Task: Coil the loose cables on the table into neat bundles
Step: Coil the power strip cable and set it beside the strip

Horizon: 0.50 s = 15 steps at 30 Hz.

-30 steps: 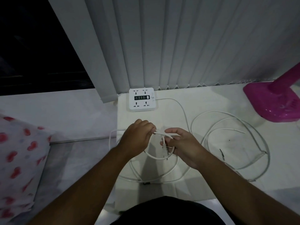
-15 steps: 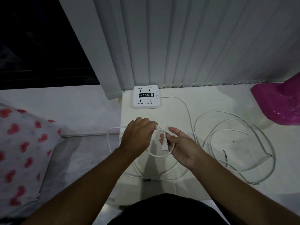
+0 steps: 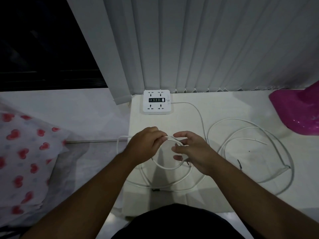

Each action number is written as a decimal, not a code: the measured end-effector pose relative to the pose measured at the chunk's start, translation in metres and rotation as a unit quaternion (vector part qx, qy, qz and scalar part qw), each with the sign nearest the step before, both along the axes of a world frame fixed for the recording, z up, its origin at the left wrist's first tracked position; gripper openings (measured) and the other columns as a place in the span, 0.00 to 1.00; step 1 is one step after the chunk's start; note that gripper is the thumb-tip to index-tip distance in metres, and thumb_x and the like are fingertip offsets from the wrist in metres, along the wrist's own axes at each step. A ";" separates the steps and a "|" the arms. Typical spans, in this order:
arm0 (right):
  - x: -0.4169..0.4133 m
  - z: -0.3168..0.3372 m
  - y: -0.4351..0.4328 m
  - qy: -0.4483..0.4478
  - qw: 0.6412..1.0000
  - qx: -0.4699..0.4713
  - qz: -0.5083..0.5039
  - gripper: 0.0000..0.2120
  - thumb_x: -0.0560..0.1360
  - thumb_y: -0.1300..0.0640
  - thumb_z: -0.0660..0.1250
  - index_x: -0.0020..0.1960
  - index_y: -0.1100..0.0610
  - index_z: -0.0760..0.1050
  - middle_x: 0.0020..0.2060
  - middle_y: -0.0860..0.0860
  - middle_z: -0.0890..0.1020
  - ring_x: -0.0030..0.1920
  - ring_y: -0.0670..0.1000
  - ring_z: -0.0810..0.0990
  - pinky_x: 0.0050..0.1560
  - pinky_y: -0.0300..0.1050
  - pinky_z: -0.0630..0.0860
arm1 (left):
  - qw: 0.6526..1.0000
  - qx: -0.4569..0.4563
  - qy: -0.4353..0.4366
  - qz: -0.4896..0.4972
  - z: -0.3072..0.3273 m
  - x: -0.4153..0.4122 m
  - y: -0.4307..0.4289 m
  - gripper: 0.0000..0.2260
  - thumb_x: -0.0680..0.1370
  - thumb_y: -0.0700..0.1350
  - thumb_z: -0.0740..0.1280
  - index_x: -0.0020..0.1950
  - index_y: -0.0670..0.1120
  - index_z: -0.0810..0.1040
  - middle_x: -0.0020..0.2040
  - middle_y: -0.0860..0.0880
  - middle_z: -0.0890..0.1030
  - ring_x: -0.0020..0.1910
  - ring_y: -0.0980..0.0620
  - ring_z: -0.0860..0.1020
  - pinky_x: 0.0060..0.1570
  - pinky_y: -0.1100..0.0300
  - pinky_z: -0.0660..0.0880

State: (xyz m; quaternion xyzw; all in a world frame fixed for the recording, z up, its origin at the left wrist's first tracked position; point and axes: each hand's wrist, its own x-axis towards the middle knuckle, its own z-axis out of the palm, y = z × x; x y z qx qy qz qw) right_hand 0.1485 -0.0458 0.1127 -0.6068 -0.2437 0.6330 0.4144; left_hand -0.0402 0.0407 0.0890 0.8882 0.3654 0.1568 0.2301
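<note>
While left hand [image 3: 146, 145] pinches white cable [image 3: 165, 167], right hand [image 3: 195, 152] has loosened, hold unclear

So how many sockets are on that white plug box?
4, all on the plug box: far-left socket, far-right socket, near-left socket, near-right socket. None seems hidden.

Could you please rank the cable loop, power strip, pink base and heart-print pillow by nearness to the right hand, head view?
1. cable loop: in the right hand
2. power strip: behind, slightly left
3. pink base: far right
4. heart-print pillow: far left
</note>
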 end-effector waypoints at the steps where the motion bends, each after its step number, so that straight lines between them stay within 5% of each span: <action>1: 0.002 0.000 0.000 -0.082 0.996 0.010 0.028 0.20 0.70 0.71 0.74 0.56 0.54 0.79 0.49 0.61 0.83 0.41 0.55 0.84 0.43 0.53 0.84 | 1.000 -0.021 -0.009 0.009 0.001 0.000 0.002 0.10 0.82 0.53 0.63 0.54 0.51 0.83 0.45 0.53 0.80 0.45 0.54 0.77 0.45 0.52 0.76; 3: 0.004 0.000 0.003 -0.221 0.973 0.034 0.063 0.17 0.71 0.69 0.73 0.53 0.50 0.80 0.45 0.57 0.83 0.38 0.54 0.84 0.38 0.50 0.84 | 0.997 -0.059 -0.033 0.046 0.004 -0.001 0.006 0.11 0.81 0.56 0.64 0.51 0.54 0.84 0.44 0.56 0.81 0.44 0.56 0.78 0.45 0.52 0.77; 7: 0.008 -0.004 0.006 -0.321 0.940 0.076 0.092 0.12 0.76 0.61 0.70 0.55 0.47 0.81 0.42 0.49 0.84 0.41 0.53 0.84 0.41 0.49 0.85 | 0.979 -0.150 -0.072 0.119 0.007 0.000 0.012 0.19 0.76 0.66 0.61 0.40 0.54 0.82 0.37 0.57 0.80 0.39 0.57 0.77 0.43 0.54 0.75; 9: 0.010 -0.006 0.006 -0.281 0.953 0.066 0.092 0.14 0.78 0.62 0.68 0.59 0.47 0.80 0.47 0.52 0.84 0.46 0.54 0.84 0.44 0.49 0.84 | 0.968 -0.190 -0.080 0.141 0.008 0.001 0.016 0.22 0.76 0.68 0.61 0.39 0.52 0.81 0.33 0.55 0.79 0.35 0.57 0.76 0.44 0.51 0.76; 12: 0.013 -0.005 0.005 -0.156 0.986 0.034 0.052 0.17 0.79 0.68 0.64 0.61 0.51 0.79 0.54 0.59 0.83 0.53 0.56 0.81 0.48 0.51 0.82 | 0.941 -0.266 -0.111 0.175 0.009 -0.003 0.023 0.27 0.75 0.70 0.62 0.43 0.46 0.84 0.39 0.52 0.85 0.42 0.57 0.81 0.56 0.52 0.77; 15: 0.018 -0.001 0.002 -0.081 0.996 0.040 0.020 0.17 0.79 0.70 0.65 0.61 0.53 0.79 0.55 0.61 0.83 0.49 0.53 0.83 0.53 0.56 0.83 | 0.905 -0.344 -0.160 0.192 0.012 -0.004 0.024 0.20 0.75 0.67 0.67 0.45 0.52 0.87 0.44 0.53 0.87 0.48 0.59 0.84 0.54 0.60 0.76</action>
